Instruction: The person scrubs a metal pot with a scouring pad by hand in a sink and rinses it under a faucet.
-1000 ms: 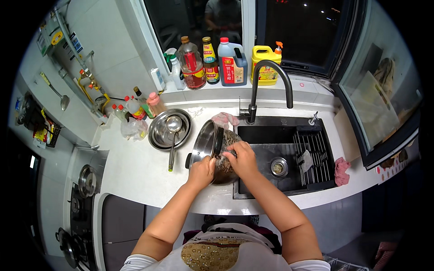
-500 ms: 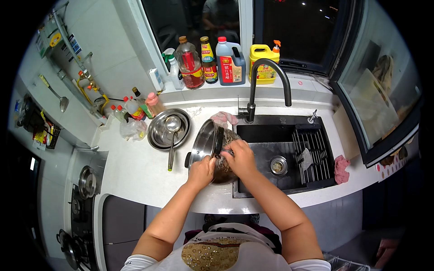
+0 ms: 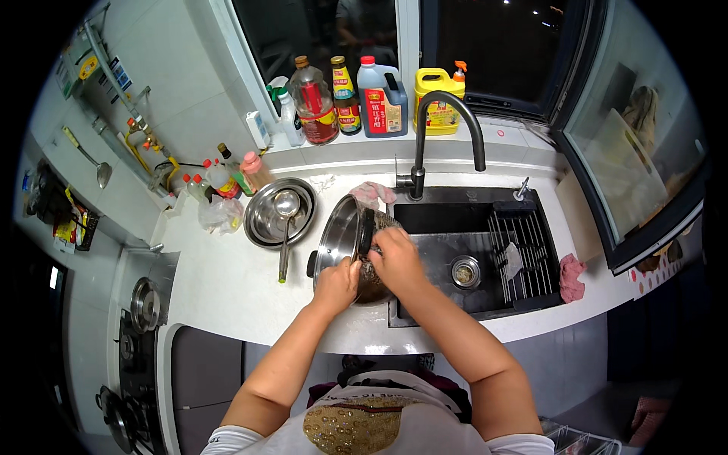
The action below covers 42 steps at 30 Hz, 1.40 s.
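A stainless steel pot point(image 3: 338, 236) with black side handles stands tilted at the sink's left edge, its opening facing left. My left hand point(image 3: 338, 283) is closed on the pot's near rim. My right hand point(image 3: 397, 258) is bent against the pot's outer side, just beside the upper black handle point(image 3: 366, 232). Its fingers are curled together, and whatever they may hold is hidden. The pot's outside looks brownish and mottled under that hand. Left of the pot, a steel ladle point(image 3: 286, 208) rests across steel bowls point(image 3: 254, 220).
The black sink point(image 3: 440, 303) has a drain, a dark tap point(image 3: 419, 152) and a rack point(image 3: 523, 258). Pink cloths point(image 3: 371, 192) lie behind the pot and at the sink's right. Bottles point(image 3: 383, 98) line the sill; an open window point(image 3: 633, 167) juts in at right.
My right hand has shifted slightly along the pot's outer side, covering more of the mottled patch. My left hand keeps its hold on the rim. The whole view has shifted slightly.
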{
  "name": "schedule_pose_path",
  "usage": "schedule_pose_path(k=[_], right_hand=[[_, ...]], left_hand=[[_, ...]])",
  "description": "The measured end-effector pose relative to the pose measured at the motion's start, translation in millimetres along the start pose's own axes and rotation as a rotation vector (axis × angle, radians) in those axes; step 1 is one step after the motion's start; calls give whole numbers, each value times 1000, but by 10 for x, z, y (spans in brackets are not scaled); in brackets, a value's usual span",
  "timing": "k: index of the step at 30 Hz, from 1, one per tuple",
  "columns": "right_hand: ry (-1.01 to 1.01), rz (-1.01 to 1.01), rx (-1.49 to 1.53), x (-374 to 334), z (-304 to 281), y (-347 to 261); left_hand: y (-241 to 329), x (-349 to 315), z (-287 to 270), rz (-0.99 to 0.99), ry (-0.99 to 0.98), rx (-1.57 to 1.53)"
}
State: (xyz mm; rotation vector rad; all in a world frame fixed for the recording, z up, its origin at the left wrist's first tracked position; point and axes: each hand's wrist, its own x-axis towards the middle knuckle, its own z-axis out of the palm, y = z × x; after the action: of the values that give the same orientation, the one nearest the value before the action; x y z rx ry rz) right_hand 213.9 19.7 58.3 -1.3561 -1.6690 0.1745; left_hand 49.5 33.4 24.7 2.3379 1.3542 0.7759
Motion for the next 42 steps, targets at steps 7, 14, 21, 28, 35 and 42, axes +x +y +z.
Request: schedule_pose_path(k=[7, 14, 21, 28, 35, 42], right_hand=[[77, 183, 39, -82, 36, 147], [243, 230, 230, -18, 185, 61], [361, 147, 240, -1, 355, -42], [235, 42, 77, -26, 227, 142], [249, 111, 25, 135, 355, 145], [247, 142, 42, 170, 351, 58]], left_hand=[[-31, 26, -36, 16, 64, -49], [-15, 175, -78, -72, 7, -133], [-40, -4, -14, -112, 52, -203], [-126, 53, 6, -21, 85, -103], [-149, 48, 12, 0, 39, -115], [-152, -1, 39, 25, 26, -122]])
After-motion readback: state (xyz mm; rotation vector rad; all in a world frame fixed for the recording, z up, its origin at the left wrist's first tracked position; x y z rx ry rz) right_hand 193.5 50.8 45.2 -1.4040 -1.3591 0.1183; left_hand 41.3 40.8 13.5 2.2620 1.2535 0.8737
